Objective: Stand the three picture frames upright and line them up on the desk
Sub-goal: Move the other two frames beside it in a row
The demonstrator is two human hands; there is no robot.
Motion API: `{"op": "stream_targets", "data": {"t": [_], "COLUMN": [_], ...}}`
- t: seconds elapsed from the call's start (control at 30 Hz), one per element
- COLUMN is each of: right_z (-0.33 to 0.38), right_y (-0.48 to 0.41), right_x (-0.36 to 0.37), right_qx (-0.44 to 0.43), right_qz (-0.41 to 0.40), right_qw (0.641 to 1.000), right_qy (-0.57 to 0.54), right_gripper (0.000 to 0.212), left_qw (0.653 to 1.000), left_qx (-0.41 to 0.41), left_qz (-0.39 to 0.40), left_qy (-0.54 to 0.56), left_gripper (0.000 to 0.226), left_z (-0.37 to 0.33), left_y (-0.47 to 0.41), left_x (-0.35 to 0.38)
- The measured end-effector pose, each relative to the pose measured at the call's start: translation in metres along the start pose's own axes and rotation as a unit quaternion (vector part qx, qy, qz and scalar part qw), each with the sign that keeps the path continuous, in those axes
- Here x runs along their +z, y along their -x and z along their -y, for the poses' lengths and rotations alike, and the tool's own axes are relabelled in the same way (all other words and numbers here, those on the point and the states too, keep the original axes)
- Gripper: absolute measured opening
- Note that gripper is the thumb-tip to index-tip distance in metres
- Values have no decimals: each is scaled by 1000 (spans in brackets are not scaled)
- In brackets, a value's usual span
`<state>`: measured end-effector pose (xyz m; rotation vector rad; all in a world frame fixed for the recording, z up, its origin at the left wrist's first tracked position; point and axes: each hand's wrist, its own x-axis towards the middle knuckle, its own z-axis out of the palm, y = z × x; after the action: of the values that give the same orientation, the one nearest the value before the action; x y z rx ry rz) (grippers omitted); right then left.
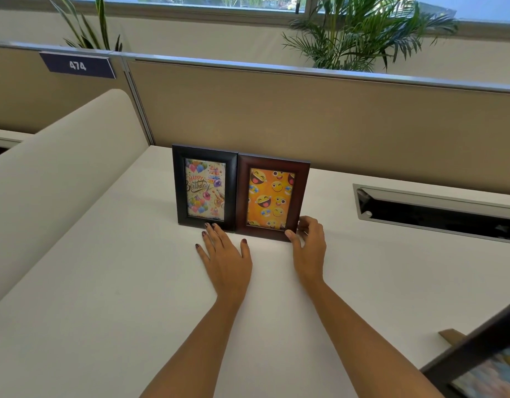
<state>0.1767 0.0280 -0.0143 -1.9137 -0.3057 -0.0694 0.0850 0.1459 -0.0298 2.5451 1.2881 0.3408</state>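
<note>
Two frames upright: black frame (205,187) and brown frame (272,199), side by side on the tabletop (110,282), edges touching, near the beige partition (334,119).
Head view, black frame: on the left; balloon card reading "Happy Birthday"; stands upright, leaning slightly back.
Head view, brown frame: on the right; orange card of laughing emoji faces; upright, bottom edge on the tabletop.
Third frame (477,360): dark, at the lower right corner of the view, tilted and cut off by the picture edge; blurred print, its stand (451,336) poking out behind; well apart from the other two.
Left hand (226,259): palm down, fingers spread, flat on the tabletop; fingertips (207,225) touch the lower edge of the black frame. Grip open, holding nothing.
Right hand (309,248): at the lower right corner of the brown frame; thumb on the front of the corner, fingers curled round the side edge. Grip closed lightly on the brown frame.
Tabletop: white, with a long cable slot (437,212) set in to the right.
Left side: curved cream divider (61,173).
Background: number plate "474" (78,65) on the partition; plants (362,33) under a window (219,2).
</note>
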Motion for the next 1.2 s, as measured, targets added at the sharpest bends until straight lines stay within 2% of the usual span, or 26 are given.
{"op": "stream_targets", "data": {"t": [0.13,0.2,0.33,0.47,0.67,0.97,1.07,1.2], "right_z": [-2,-4,-6,-10,-13,-12,-9,-4], "right_y": [10,19,35,40,37,41,52,70], "right_x": [-5,-7,-8,-9,-7,-11,-19,-40], "right_qx": [-14,-46,-116,-119,-114,-99,-92,-132], "right_qz": [-25,-26,24,75,89,33,-5,-56], "right_qw": [1000,998,983,974,969,981,984,977], "right_qy": [4,45,142,180,202,162,154,156], "right_gripper": [40,39,40,42,45,47,49,50], "left_qw": [999,998,992,990,990,991,987,973], "left_qx": [37,68,125,136,134,135,147,184], "left_qz": [-10,-7,3,6,0,-2,20,23], "left_qy": [-1,-8,-27,-47,-32,-2,56,139], "left_gripper": [72,71,67,65,65,73,76,76], "left_z": [2,3,3,4,5,5,1,-13], "left_y": [9,15,23,25,23,27,38,67], "left_x": [-1,-1,0,1,4,1,-2,-11]}}
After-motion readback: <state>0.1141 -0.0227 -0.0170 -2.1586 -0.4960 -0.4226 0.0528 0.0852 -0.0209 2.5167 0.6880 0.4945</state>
